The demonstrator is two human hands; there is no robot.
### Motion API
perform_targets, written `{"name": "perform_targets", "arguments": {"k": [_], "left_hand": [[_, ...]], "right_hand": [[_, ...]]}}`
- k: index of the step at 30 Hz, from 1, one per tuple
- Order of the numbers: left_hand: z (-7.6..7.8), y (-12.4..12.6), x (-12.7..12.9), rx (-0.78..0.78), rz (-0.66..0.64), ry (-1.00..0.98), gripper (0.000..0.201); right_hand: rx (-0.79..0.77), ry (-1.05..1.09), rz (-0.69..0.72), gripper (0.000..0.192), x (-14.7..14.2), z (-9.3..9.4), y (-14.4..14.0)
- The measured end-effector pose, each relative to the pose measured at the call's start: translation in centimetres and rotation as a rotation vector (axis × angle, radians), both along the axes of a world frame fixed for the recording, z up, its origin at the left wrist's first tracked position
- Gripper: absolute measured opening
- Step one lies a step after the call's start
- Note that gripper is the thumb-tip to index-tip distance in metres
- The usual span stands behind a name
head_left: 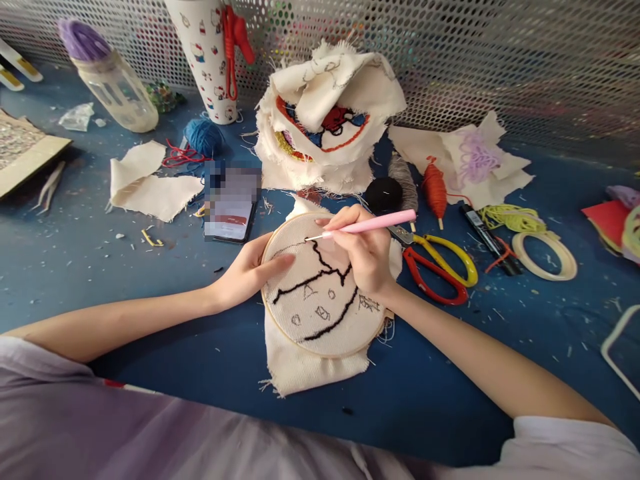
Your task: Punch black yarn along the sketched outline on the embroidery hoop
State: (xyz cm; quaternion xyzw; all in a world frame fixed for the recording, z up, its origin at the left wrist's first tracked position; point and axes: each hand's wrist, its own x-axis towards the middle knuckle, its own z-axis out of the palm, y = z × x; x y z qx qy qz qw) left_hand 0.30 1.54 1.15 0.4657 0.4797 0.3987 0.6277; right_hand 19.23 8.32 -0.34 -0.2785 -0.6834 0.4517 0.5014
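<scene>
A wooden embroidery hoop [280, 330] lies flat on the blue table, stretching cream cloth [320, 303] with a partly stitched black outline. My left hand [250, 270] rests on the hoop's left rim, fingers lying on the cloth. My right hand [363, 250] sits on the cloth's upper right and grips a pink punch needle [373, 225]. Its metal tip points left and touches the cloth near the top of the black line.
Red-and-yellow scissors [440, 267] lie right of the hoop, by black yarn [383, 195], an orange spool [435, 189] and a spare hoop ring [545, 255]. A phone [231, 200] lies upper left. Piled embroidered cloths [325, 120], a blue yarn ball [203, 137] and a bottle [113, 83] stand behind.
</scene>
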Motion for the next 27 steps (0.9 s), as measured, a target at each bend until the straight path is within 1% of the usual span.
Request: {"name": "perform_targets", "arguments": {"k": [3, 6, 15, 18, 20, 22, 24, 27], "left_hand": [[0.0, 0.0, 0.0, -0.006, -0.012, -0.03, 0.036], [0.0, 0.1, 0.0, -0.015, -0.013, -0.047, 0.035], [-0.1, 0.0, 0.1, -0.022, -0.005, -0.048, 0.035], [0.0, 0.0, 0.1, -0.019, -0.01, -0.043, 0.036], [-0.1, 0.0, 0.0, -0.009, -0.013, -0.043, 0.037], [-0.1, 0.0, 0.0, -0.004, -0.002, -0.031, 0.038], [-0.1, -0.1, 0.0, -0.007, 0.013, -0.007, 0.038], [0.0, -0.3, 0.1, 0.015, 0.016, 0.025, 0.038]], "right_hand": [[-0.084, 0.089, 0.014, 0.012, 0.1, -0.2, 0.3], [-0.136, 0.161, 0.037, 0.013, 0.0, -0.3, 0.5], [-0.157, 0.172, 0.02, 0.013, -0.1, -0.4, 0.7], [-0.14, 0.145, 0.024, 0.012, -0.1, -0.4, 0.6], [-0.093, 0.099, 0.023, 0.011, -0.1, -0.3, 0.4], [-0.008, 0.04, 0.027, 0.01, -0.2, -0.1, 0.1], [0.109, -0.022, 0.04, 0.01, -0.2, 0.0, -0.2], [0.335, -0.155, 0.073, 0.013, -0.3, 0.3, -0.6]]}}
